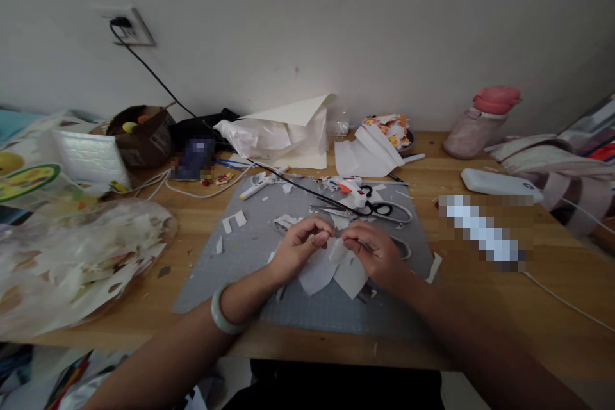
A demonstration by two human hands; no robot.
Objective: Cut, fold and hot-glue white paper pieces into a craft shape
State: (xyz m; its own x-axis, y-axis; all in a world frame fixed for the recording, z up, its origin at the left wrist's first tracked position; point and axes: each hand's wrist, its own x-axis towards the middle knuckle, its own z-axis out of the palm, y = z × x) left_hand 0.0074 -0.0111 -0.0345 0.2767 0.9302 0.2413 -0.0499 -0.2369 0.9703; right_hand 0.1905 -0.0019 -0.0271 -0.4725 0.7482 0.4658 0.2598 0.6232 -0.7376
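Paper piece (336, 262): white, folded or layered, pinched between your two hands over the middle of the grey cutting mat (250, 250); its lower flaps hang down onto the mat.
Left hand (300, 246): fingers curled shut, thumb and fingertips nipping the paper's upper edge from 9 o'clock; pale bangle (223, 314) on the wrist.
Right hand (377, 253): closed likewise on the same edge from 3 o'clock; its fingertips nearly meet those of your left. Whether it also holds a thin tool, you cannot tell from this view.
Risk, tearing: both pinches sit close together on a small fold; pulling your hands apart could rip the sheet at the crease.
Risk, glue gun (348, 189): it lies at 12 o'clock from your hands, near them, with a red light showing, so likely hot; reaching forward without looking could mean a burn or a stray blob of glue.
Risk, cord (288, 180): black, running from the wall socket (129, 25) at 10 o'clock across the mat's far edge; snagging it could drag the gun.
Risk, scissors (379, 208): black-handled, just past your right hand at 1 o'clock; blades lie among scraps and are easy to brush.
Offcuts (233, 222): small white bits on the mat at 10 o'clock; they may stick to glued work.
Bottle (480, 122): pink-capped, well apart at 2 o'clock.
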